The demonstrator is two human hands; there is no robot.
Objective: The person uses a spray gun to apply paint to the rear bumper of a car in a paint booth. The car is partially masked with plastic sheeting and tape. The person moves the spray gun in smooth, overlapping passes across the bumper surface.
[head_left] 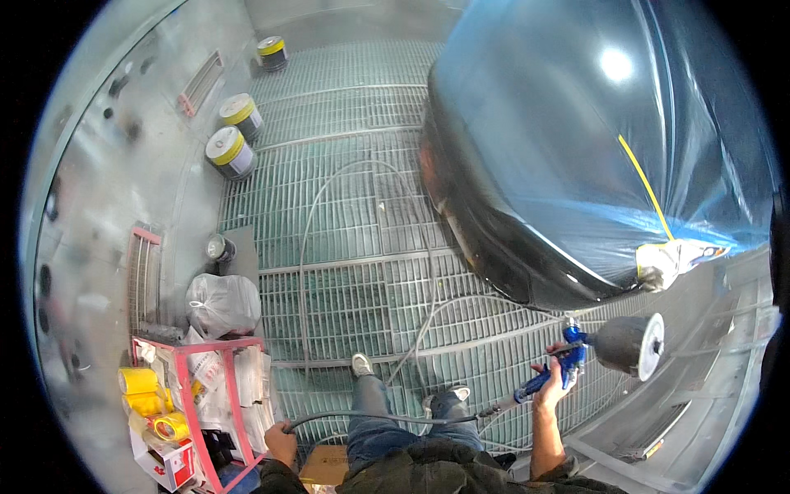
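My right hand (550, 385) is closed around the handle of a blue spray gun (573, 356). A dark grey paint cup (621, 342) with a pale round lid is fixed to the gun, tilted to the right. From the handle a dark air hose (370, 414) runs left across my legs to my left hand (281, 443), whose fingers are wrapped round it. Ahead of the gun, and apart from it, curves the glossy black bumper (535, 259) of a car. Blue-tinted plastic film (551, 123) covers the car body above it.
Pale hose loops lie on the floor grating (354, 214). At left stands a red-framed cart (185, 403) with yellow tape rolls (144, 387) and paper. Beyond it are a stuffed plastic bag (222, 305), a small can (220, 248) and several yellow-banded pails (231, 152) along the wall.
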